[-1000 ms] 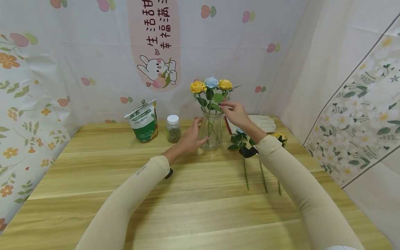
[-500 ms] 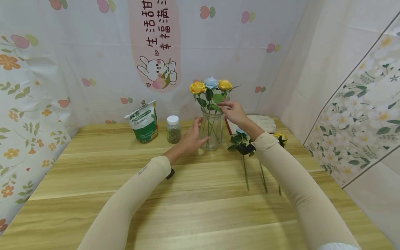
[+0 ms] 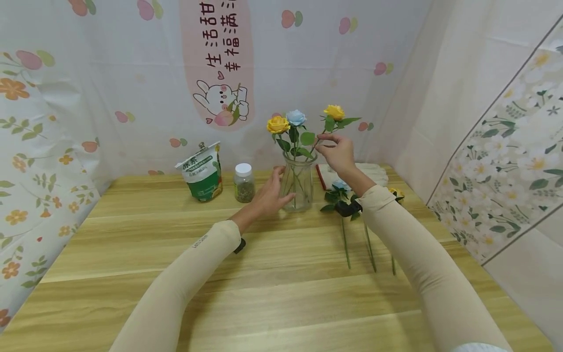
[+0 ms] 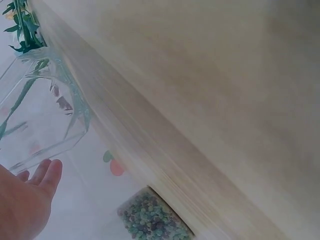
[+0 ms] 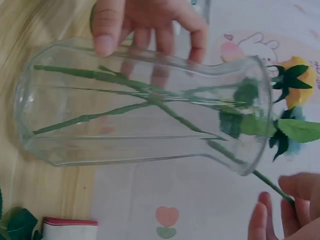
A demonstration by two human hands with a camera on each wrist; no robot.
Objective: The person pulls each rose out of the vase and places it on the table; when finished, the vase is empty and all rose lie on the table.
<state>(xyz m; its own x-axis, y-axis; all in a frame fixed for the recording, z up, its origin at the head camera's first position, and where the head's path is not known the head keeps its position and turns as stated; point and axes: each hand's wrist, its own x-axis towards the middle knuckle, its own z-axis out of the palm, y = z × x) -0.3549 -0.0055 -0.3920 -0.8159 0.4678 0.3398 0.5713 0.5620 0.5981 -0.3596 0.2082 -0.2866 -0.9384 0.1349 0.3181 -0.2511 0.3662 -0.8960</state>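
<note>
A clear glass vase [image 3: 297,193] stands near the back of the table. My left hand [image 3: 265,196] holds its left side; in the right wrist view the thumb [image 5: 106,37] lies in front of the glass and the fingers show behind it. Above the rim, my right hand [image 3: 339,152] pinches the stem of a yellow rose [image 3: 334,112]. That rose leans out to the right, its lower stem running down inside the vase. A second yellow rose [image 3: 278,124] and a blue rose [image 3: 296,118] stand in the vase, their stems crossing behind the glass.
Several more roses lie right of the vase, among them a blue rose [image 3: 341,185], partly hidden by my right wrist. Behind them are white gloves [image 3: 371,173]. A white-lidded jar [image 3: 244,183] and a green-and-white pouch [image 3: 202,173] stand on the left.
My right hand has moved up and to the right with the yellow rose, which now leans away from the other two. My left hand has stayed at the vase.
</note>
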